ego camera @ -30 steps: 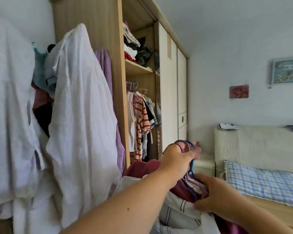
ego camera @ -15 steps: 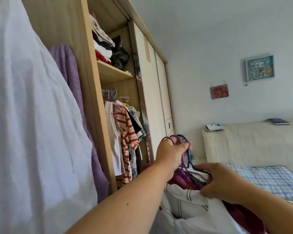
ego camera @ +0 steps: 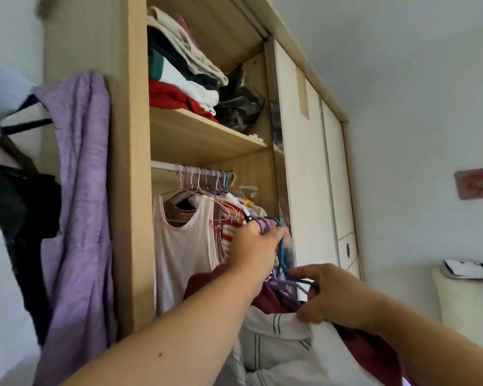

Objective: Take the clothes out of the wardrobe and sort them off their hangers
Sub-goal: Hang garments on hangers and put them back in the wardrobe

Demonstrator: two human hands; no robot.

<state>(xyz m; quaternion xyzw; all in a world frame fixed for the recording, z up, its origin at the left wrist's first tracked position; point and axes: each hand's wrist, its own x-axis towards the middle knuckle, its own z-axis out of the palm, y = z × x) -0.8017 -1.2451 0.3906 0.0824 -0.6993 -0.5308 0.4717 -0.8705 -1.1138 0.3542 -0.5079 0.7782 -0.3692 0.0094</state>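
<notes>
Pale walls [ego camera: 416, 135] framed an open wooden wardrobe [ego camera: 129, 190], whose rail [ego camera: 165, 166] sat above and to the left of the left hand [ego camera: 255, 247] and held a row of hung clothes [ego camera: 224, 235], a pale vest [ego camera: 184, 246] foremost. The left hand was closed round the hooks of a bunch of purple and blue hangers [ego camera: 266, 222], which stood up out of its fist, below the rail and apart from it. From that fist the bunch ran down and to the right, its wire shoulders ending under the right hand [ego camera: 335, 298], whose fingers curled over them and pinched at the collars there. A maroon garment [ego camera: 204, 282] and a white striped garment [ego camera: 273, 346] hung from the bunch beneath both hands. The bunch's long axis thus lay slanted between the hands, hooks at the left one, clothes at the right one and below. The right hand looked the better placed to slide a garment off, downward and away from the left hand's grip.
</notes>
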